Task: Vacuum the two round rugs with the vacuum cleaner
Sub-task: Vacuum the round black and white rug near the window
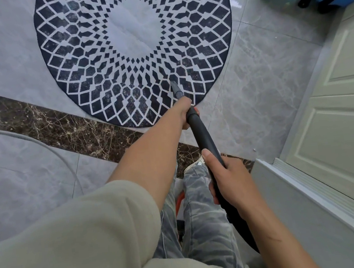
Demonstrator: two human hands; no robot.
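So that the nozzle bears on the round rug near its rim, left hand and right hand both grip the vacuum wand.

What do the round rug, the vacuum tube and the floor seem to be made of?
Round rug: soft textile, matte; its pale centre shows brushed pile. Vacuum tube: probably plastic, smooth with a dull sheen. Floor: glossy grey tile with veins and joint lines; ceramic or stone, I cannot tell.
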